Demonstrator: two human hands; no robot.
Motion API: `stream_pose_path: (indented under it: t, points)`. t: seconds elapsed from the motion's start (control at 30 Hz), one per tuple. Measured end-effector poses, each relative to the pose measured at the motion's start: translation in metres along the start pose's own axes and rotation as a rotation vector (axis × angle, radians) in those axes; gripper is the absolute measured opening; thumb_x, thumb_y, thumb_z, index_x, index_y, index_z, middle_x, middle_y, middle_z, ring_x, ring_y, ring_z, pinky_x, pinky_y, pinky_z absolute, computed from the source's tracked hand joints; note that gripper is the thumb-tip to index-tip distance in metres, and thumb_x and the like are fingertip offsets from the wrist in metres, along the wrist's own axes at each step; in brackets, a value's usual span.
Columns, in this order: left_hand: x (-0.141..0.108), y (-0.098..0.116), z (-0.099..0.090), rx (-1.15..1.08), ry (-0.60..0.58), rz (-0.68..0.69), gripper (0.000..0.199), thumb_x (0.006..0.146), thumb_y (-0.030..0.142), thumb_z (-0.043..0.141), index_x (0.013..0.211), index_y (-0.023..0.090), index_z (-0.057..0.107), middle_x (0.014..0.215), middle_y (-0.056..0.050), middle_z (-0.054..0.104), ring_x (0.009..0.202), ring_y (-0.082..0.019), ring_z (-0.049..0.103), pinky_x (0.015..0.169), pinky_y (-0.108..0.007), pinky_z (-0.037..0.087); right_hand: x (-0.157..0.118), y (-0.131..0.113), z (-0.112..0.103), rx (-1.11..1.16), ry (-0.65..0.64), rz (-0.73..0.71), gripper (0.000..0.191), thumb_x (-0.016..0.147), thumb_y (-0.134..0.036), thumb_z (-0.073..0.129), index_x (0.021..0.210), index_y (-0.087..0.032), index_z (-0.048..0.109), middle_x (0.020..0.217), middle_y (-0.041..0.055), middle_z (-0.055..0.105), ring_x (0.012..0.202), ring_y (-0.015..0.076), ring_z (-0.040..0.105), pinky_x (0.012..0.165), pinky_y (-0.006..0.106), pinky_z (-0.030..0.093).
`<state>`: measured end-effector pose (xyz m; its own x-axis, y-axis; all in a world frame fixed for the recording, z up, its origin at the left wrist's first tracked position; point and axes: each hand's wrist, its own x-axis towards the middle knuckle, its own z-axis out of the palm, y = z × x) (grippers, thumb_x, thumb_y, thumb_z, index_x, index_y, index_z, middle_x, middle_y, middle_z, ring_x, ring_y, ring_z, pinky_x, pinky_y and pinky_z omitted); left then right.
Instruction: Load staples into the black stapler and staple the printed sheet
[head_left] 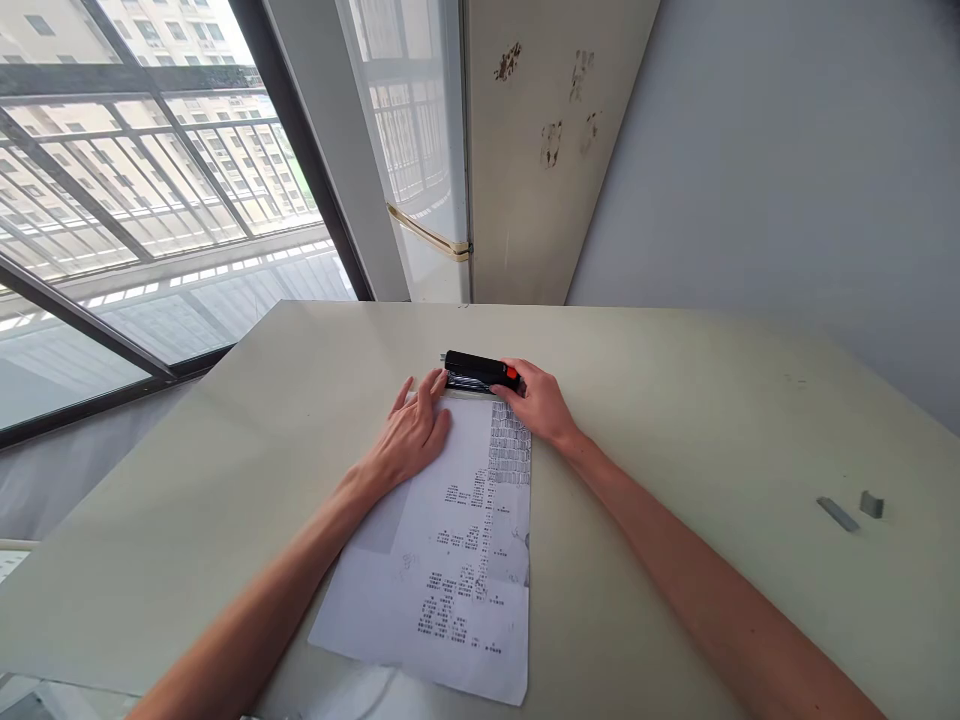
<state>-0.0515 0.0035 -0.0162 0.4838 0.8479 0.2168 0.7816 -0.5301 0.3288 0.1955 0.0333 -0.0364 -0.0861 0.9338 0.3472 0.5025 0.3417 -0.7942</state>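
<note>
Right hand [546, 405] is gripping stapler [480, 369] at far edge of paper [375, 610] on counter [675, 400]; left hand [411, 440] is lying open on paper. No staple showing; can't tell if any's in.

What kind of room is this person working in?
It looks like a room in a home, perhaps an enclosed balcony or dining corner, though I can't be sure. A refrigerator-like cabinet with a gold handle stands past the table, and the large window faces a many-windowed building.
</note>
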Motion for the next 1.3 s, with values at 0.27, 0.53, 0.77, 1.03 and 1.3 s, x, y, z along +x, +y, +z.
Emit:
stream_pose_path:
  t: [0.27, 0.53, 0.77, 1.03, 1.3]
  points:
    - [-0.001, 0.003, -0.003, 0.003, -0.009, 0.021, 0.053, 0.107, 0.03, 0.029, 0.157, 0.014, 0.02, 0.163, -0.02, 0.049, 0.149, -0.025, 0.054, 0.136, -0.055, 0.014, -0.002, 0.0, 0.001, -0.025, -0.003, -0.014, 0.042, 0.095, -0.05, 0.065, 0.124, -0.021, 0.072, 0.106, 0.0087, 0.074, 0.068, 0.0204, 0.058, 0.073, 0.039, 0.053]
    - [-0.001, 0.001, -0.002, 0.0, 0.005, 0.063, 0.054, 0.105, 0.028, 0.031, 0.156, 0.011, 0.021, 0.16, -0.023, 0.053, 0.149, -0.026, 0.053, 0.136, -0.057, 0.016, -0.002, 0.001, 0.001, -0.028, -0.006, -0.026, 0.041, 0.096, -0.049, 0.065, 0.125, -0.022, 0.072, 0.111, 0.0095, 0.074, 0.072, 0.021, 0.059, 0.073, 0.038, 0.053]
    - [-0.001, 0.004, -0.004, 0.012, -0.025, 0.067, 0.054, 0.107, 0.028, 0.029, 0.156, 0.008, 0.022, 0.157, -0.023, 0.055, 0.15, -0.025, 0.052, 0.135, -0.056, 0.017, -0.002, 0.001, 0.0, -0.011, -0.016, -0.021, 0.043, 0.095, -0.05, 0.065, 0.125, -0.02, 0.072, 0.111, 0.0101, 0.075, 0.073, 0.021, 0.058, 0.072, 0.038, 0.052]
    - [0.0, -0.001, -0.002, -0.023, 0.0, 0.069, 0.059, 0.105, 0.029, 0.032, 0.161, 0.011, 0.02, 0.164, -0.021, 0.049, 0.153, -0.027, 0.048, 0.135, -0.055, 0.02, 0.0, 0.004, -0.001, 0.036, -0.008, 0.009, 0.042, 0.09, -0.052, 0.069, 0.12, -0.021, 0.073, 0.107, 0.008, 0.075, 0.074, 0.0204, 0.058, 0.073, 0.038, 0.053]
    - [-0.003, 0.01, -0.018, -0.219, 0.067, 0.018, 0.057, 0.11, 0.046, 0.039, 0.161, 0.025, 0.023, 0.167, -0.012, 0.046, 0.15, -0.031, 0.051, 0.122, -0.057, 0.041, -0.01, -0.003, -0.046, 0.14, -0.034, 0.056, 0.045, 0.089, -0.052, 0.072, 0.122, -0.022, 0.071, 0.11, 0.006, 0.076, 0.091, 0.0231, 0.069, 0.083, 0.039, 0.058]
